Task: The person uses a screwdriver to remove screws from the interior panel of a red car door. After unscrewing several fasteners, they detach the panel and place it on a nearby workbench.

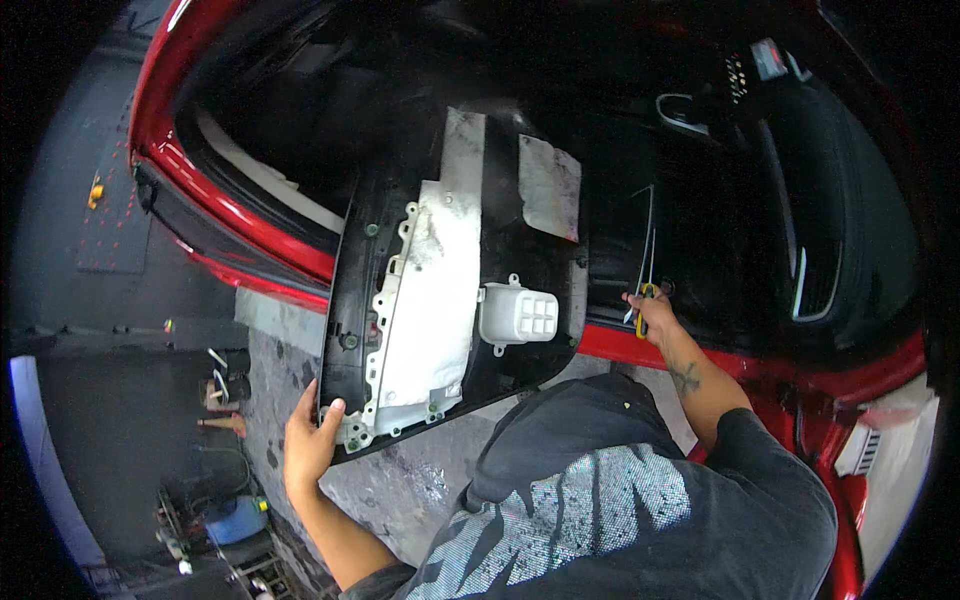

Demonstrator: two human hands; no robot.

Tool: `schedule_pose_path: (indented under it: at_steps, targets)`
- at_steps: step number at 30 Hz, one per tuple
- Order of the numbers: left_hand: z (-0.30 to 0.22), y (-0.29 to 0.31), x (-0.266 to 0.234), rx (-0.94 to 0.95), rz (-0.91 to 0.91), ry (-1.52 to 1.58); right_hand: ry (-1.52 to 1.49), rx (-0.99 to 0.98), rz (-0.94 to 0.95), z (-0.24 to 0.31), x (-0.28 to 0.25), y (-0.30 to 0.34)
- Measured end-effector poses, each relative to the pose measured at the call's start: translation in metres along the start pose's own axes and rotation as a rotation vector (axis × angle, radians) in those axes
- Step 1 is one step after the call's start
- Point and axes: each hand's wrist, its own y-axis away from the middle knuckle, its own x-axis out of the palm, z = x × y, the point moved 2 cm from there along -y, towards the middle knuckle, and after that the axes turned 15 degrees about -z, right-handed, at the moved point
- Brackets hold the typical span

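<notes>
A large black car trim panel point(520, 368) leans across a red car's opening with its back side up. Long white padding point(430, 330), a smaller white pad point(550, 188) and a white plastic block point(520, 314) are fixed to it. My left hand point(312, 440) grips the panel's near left corner, thumb on top, the fingers partly hidden at the edge. By the panel's right side, over the car's sill, my right hand point(655, 312) is closed round a hand tool with a yellow and black handle point(643, 318). Its exact kind is too small to make out.
The red car frame point(270, 240) curves round the dark cabin. Door trim with a silver-edged handle point(815, 285) lies at the right. On the floor at lower left stand a blue container point(237, 522) and assorted tools. A small yellow object point(96, 193) lies far left.
</notes>
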Motion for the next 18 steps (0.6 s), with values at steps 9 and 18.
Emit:
schedule_pose_path:
  at_steps: [9, 18]
  targets:
    - [-0.067, 0.027, 0.016, 0.281, -0.478, -0.408, -0.165, -0.037, 0.116, 0.061, 0.056, -0.062]
    - [-0.106, 0.042, 0.059, 0.457, -0.448, 0.08, -0.097, -0.06, 0.181, 0.04, 0.041, 0.001]
